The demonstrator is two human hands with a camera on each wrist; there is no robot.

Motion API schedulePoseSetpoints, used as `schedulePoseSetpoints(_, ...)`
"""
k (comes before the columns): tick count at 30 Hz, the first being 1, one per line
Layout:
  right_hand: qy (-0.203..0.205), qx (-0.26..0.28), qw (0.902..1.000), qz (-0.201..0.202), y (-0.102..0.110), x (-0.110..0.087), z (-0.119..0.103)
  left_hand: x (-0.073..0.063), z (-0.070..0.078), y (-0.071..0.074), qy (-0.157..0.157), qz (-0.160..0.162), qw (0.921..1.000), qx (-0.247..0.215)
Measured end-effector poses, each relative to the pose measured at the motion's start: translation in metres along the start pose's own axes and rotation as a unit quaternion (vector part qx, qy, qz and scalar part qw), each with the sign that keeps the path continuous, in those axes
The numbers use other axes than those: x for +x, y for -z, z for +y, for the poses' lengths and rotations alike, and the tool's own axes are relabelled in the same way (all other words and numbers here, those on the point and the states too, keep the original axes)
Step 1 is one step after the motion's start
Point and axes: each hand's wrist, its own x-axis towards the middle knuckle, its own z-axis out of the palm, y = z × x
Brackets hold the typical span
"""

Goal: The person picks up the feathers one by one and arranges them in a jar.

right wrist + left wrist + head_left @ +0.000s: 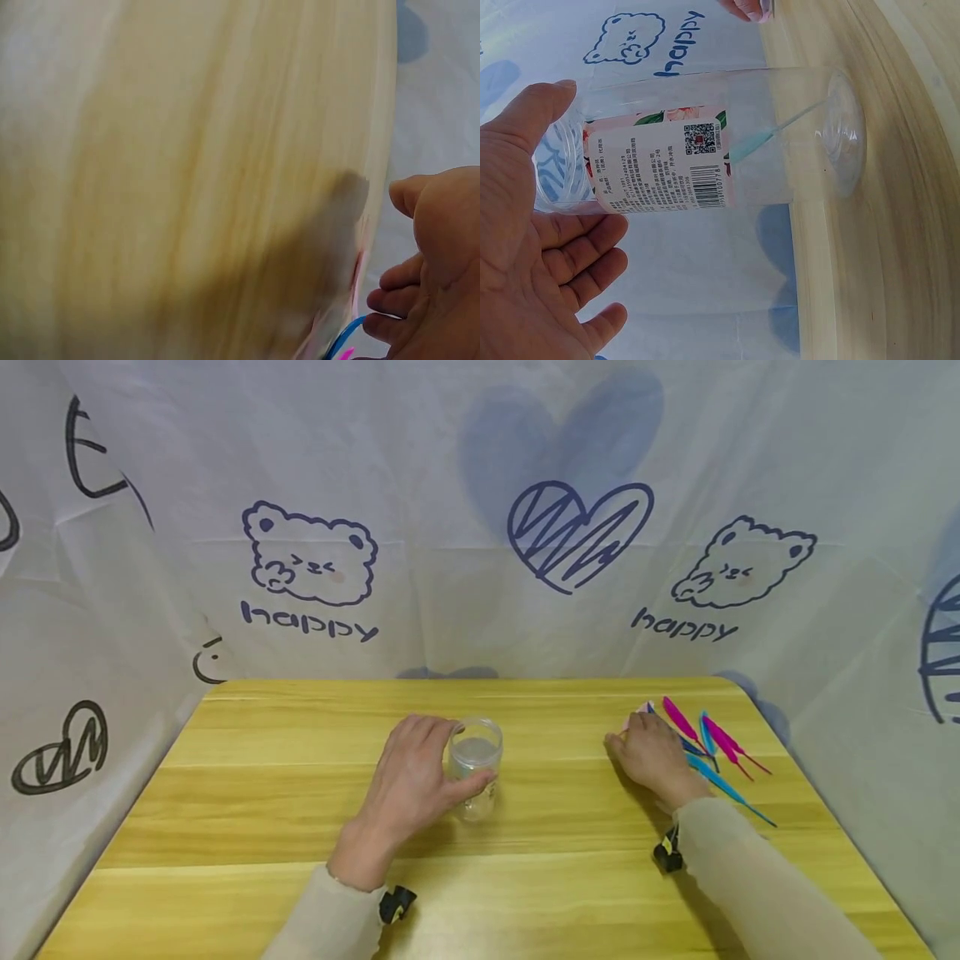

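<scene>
While gripping the upright, clear plastic jar (476, 748) near its rim with the bare left hand (411, 768), thumb to one side and fingers to the other, reaching well over to the right with the bare right hand (654, 756), thumb parted from loosely bent fingers. Poised over a flat, pale pink piece (647, 707) beside a loose spread of feathers; cannot tell whether touching it.

Seen through the jar wall from the left wrist, but hardly from the head: a pale teal, thin-stemmed feather (751, 146), leaning inside with its stem toward the base. Showing clearly there too: a white label (656, 165) with pink flowers, a square code and a barcode. Seen from the right wrist: a bright blue, slender strip (345, 334) right by the fingertips.

Lying around the right hand on the yellow, wood-grained table (225, 802): magenta feathers (678, 720) and light blue feathers (712, 774), some overlapping, partly hidden by that hand. Standing near mid-table, the jar, left side covered by the left hand. Hanging behind: white cloth (442, 593) printed with dark blue bears and hearts.
</scene>
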Motion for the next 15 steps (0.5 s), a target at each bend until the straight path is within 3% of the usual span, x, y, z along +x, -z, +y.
schedulePoseSetpoints(5, 0.007, 0.0, 0.9999, -0.012, -0.0032, -0.0033, -0.0007, -0.0003, 0.001, 0.0, 0.007, -0.013, 0.9999, -0.005)
schedulePoseSetpoints(15, 0.042, 0.002, 0.999, -0.014, -0.0035, -0.0053, 0.0001, 0.0005, 0.0005, 0.0002, 0.001, -0.005, 1.0, -0.001)
